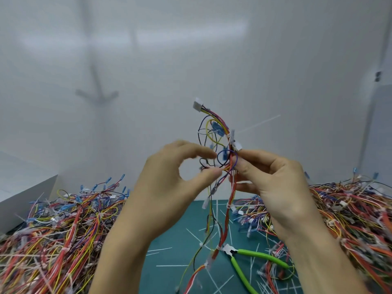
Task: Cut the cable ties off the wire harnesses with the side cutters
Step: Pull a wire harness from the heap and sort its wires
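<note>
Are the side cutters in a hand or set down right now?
Set down. The side cutters lie on the mat, while left hand and right hand hold the raised harness.

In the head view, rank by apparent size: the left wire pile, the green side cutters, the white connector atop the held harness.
1. left wire pile
2. green side cutters
3. white connector on the held harness
None are close.

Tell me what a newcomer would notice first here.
The left hand and right hand pinch one harness held up at centre. A left heap and a right heap of coloured harnesses flank them. Green-handled cutters lie on the teal mat below, among cut ties.
</note>
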Motion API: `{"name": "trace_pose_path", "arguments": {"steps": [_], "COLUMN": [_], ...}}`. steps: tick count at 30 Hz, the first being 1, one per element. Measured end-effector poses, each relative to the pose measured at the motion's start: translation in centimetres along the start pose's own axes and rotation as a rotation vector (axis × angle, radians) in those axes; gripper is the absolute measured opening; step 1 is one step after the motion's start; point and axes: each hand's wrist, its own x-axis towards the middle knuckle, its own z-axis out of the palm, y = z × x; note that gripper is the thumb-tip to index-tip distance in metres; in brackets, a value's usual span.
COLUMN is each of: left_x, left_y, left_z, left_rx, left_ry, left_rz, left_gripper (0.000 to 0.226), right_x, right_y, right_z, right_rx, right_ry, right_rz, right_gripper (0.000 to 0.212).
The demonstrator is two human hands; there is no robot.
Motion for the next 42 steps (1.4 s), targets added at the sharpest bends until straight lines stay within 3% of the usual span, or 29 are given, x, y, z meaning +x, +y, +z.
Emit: {"name": "trace_pose_path", "arguments": {"steps": [3, 7, 11, 16, 21, 23, 26, 30, 38, 42], "left_x": [0.1, 0.5, 0.7, 0.9, 0.9, 0.9, 1.0, 1.1, 1.0, 0.8], "left_y": [0.0, -0.3, -1.0, -2.0, -2.7, -2.7, -2.4, -1.9, -1.6, -2.2], "left_z": [1.1, 1.5, 1.5, 1.5, 1.1, 1.1, 1.3, 1.9, 1.6, 0.7], "left_rx": [0.003, -0.117, -0.317, -0.564, -0.658, -0.671, -0.692, -0.711, -0.666, -0.479], "left_ry": [-0.084, -0.049, 0.022, 0.197, 0.313, 0.332, 0.345, 0.361, 0.281, 0.108], "left_rz": [-0.004, -0.005, -0.066, -0.227, -0.289, -0.289, -0.278, -0.259, -0.278, -0.333], "left_gripper": [0.024, 0.005, 0.005, 0.007, 0.007, 0.007, 0.007, 0.007, 0.010, 0.051], "right_x": [-0.3, -0.4, -0.1, 0.2, 0.2, 0.1, -0.2, -0.7, -0.8, -0.7], "right_y": [0.0, -0.1, 0.2, 0.6, 0.8, 0.7, 0.6, 0.9, 1.1, 1.0], "right_z": [0.5, 0.5, 0.0, -0.6, -0.6, -0.3, 0.3, 1.8, 2.9, 2.6], "right_rx": [0.023, 0.025, -0.100, -0.218, -0.149, -0.145, -0.215, -0.129, 0.039, 0.028], "right_ry": [-0.031, -0.052, -0.129, -0.187, -0.146, -0.186, -0.303, -0.285, -0.090, 0.004], "right_rz": [-0.009, -0.007, 0.035, 0.169, 0.275, 0.316, 0.292, 0.185, 0.059, -0.005], "right_gripper": [0.009, 0.011, 0.014, 0.048, 0.078, 0.073, 0.047, 0.011, 0.008, 0.021]}}
